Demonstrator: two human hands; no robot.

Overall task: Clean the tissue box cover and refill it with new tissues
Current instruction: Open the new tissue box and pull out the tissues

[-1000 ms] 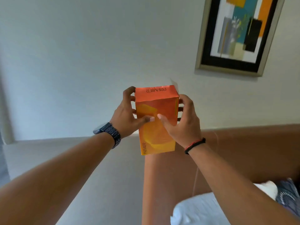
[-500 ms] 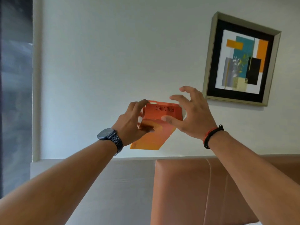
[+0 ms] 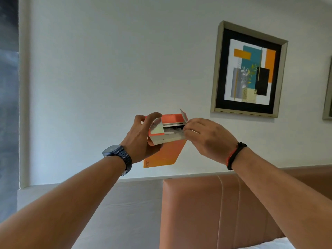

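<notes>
An orange cardboard tissue carton (image 3: pixel 162 155) is gripped in mid-air by the left hand (image 3: pixel 142 139), its glossy end flaps folded open. One flap is pinched by the right hand (image 3: pixel 206 139); crumpled white tissues (image 3: pixel 171 131) lie between the fingertips. Beyond, a framed abstract print (image 3: pixel 248 71) is hung on the smooth wall.

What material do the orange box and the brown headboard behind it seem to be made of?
The orange box looks like thin printed cardboard: its end flaps fold open and show a pale, unprinted inner side. The left hand holds it; the right hand works at a flap. The headboard seems leather or imitation leather, with a smooth soft sheen and stitched seams.
</notes>
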